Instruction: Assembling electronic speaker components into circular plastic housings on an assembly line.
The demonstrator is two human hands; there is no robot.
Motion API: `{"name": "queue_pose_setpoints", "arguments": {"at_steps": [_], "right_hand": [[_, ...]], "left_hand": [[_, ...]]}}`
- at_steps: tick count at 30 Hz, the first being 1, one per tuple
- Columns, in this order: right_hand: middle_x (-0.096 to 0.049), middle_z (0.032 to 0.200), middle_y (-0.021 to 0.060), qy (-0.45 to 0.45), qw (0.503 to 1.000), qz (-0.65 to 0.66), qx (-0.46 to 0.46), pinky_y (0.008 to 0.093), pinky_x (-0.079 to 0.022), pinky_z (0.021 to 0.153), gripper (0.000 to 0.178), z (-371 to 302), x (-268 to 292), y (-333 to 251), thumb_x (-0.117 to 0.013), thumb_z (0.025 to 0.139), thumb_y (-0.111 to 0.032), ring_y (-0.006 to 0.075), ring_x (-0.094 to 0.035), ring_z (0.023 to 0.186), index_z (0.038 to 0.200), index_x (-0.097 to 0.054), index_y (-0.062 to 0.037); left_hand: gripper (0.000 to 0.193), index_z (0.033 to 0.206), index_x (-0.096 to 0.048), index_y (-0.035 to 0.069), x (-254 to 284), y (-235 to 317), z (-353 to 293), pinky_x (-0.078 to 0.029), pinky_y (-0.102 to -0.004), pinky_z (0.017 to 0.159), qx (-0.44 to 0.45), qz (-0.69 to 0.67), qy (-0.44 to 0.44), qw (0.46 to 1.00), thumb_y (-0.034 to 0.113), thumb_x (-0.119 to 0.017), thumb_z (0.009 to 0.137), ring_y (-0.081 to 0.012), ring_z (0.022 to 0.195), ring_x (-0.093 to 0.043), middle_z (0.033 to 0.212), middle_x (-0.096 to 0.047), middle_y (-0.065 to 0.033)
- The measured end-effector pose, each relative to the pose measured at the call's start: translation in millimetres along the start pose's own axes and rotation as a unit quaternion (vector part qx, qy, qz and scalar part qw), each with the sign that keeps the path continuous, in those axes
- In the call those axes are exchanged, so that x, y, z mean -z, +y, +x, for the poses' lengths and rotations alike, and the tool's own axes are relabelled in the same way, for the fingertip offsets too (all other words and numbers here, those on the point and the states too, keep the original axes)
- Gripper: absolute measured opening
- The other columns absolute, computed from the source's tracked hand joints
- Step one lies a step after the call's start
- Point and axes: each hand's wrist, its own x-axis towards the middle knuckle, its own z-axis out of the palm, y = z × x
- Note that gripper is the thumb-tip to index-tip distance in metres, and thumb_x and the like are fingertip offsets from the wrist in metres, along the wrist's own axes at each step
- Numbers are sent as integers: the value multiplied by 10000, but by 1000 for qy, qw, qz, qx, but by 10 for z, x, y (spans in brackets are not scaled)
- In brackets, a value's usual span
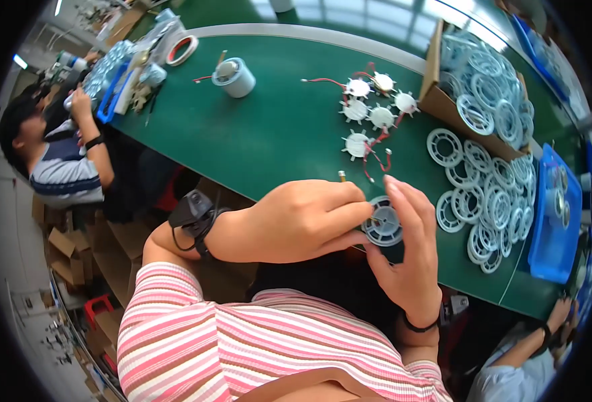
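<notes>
My left hand (303, 218) is closed, its fingers pinched at the near side of a round white plastic ring piece with a hub (386, 228). A thin stick with a brass-coloured end (341, 176) pokes up behind its fingers; the rest of the stick is mostly hidden. My right hand (410, 248) grips the ring piece's right edge between thumb and fingers. Just beyond my hands on the table lie several white spoked discs (357, 144) with red wires (388, 161).
A white cup (236, 86) holds a round object and a thin stick. Pale plastic rings (445, 147) lie heaped at right, by a full cardboard box (431, 94) and a blue tray (544, 261). A tape roll (182, 50) is far left. People (68, 177) work at both sides.
</notes>
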Motion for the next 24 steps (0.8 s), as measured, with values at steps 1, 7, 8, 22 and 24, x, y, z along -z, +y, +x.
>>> {"name": "queue_pose_setpoints", "arguments": {"at_steps": [1,7,8,22,24], "right_hand": [[-555,1374,173,-15,1000,9,20,414,-456,1045,688,16,-6,54,-732,733,71,359,-548,1253,1387,-539,-26],[-596,1330,137,-3,1000,6,29,412,-498,967,574,14,12,96,-751,719,74,340,-585,1178,1273,-641,-29],[-592,1320,141,-2,1000,6,27,407,-504,952,579,3,16,99,-757,715,71,337,-587,1167,1272,-645,-39],[-496,1255,150,17,1000,-9,0,376,-528,861,502,-66,-85,74,-769,722,67,303,-580,1059,1185,-674,-103],[-495,1259,150,19,1000,-6,0,376,-528,862,506,-69,-93,76,-769,723,70,305,-578,1067,1189,-674,-105]], "left_hand": [[352,1111,-654,-20,-35,-20,27,-558,-370,685,-20,-25,-12,999,120,-800,823,-310,807,-676,1022,-667,-157],[174,962,-682,2,-192,-117,-5,-516,-335,591,14,-81,26,996,23,-786,824,-258,710,-659,856,-664,-124],[158,950,-681,4,-221,-140,-26,-508,-330,584,27,-100,36,994,8,-780,828,-248,705,-657,841,-661,-123],[127,1008,-709,40,-48,-704,458,-523,-330,640,119,-47,29,991,42,-725,882,-240,729,-647,893,-641,-88],[131,1007,-709,51,-104,-739,510,-530,-349,657,53,25,43,997,57,-728,878,-267,740,-648,890,-637,-95]]}}
